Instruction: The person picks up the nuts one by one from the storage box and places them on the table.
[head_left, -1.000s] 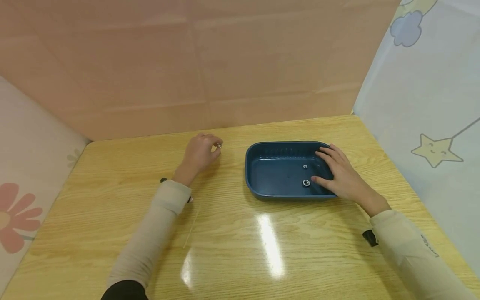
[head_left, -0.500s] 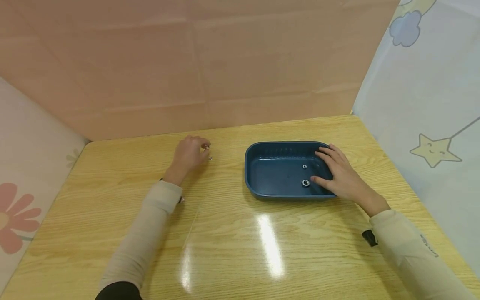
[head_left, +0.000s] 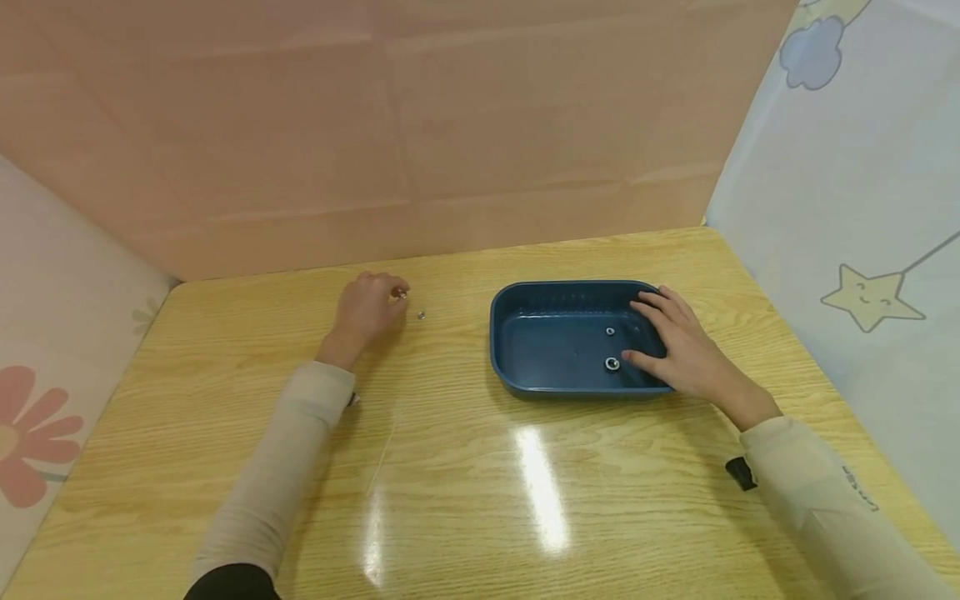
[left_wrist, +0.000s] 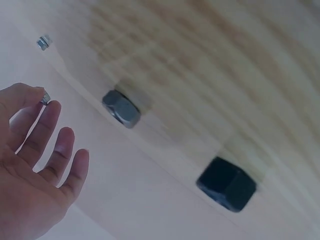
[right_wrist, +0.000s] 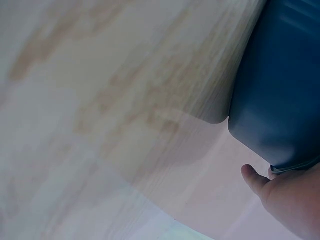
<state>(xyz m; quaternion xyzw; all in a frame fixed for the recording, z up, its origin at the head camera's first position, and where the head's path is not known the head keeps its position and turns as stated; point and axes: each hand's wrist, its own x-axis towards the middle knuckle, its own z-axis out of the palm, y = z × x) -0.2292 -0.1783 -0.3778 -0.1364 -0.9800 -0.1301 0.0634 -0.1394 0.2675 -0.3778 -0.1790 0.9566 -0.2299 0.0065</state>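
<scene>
In the head view my left hand (head_left: 366, 307) pinches a small metal nut (left_wrist: 45, 97) between thumb and fingertip, over the back of the table. The other fingers are loosely bent. Just right of that hand, a small silver nut (head_left: 421, 315) lies on the wood. In the left wrist view a larger grey hex nut (left_wrist: 121, 108) and a black hex nut (left_wrist: 227, 185) sit on the table; my left arm hides them in the head view. My right hand (head_left: 686, 354) rests over the right rim of a blue tray (head_left: 495, 342), fingers spread and relaxed.
Inside the tray lie a small nut (head_left: 610, 332) and a bigger ring-like nut (head_left: 612, 364), close to my right thumb. The wooden table (head_left: 465, 467) meets a tan backdrop (head_left: 300, 150) behind and printed white sheets at both sides.
My left hand has moved left with the pinched nut, away from the tray. The small silver nut on the table, earlier covered by the hand, now shows. My right hand has stayed put.
</scene>
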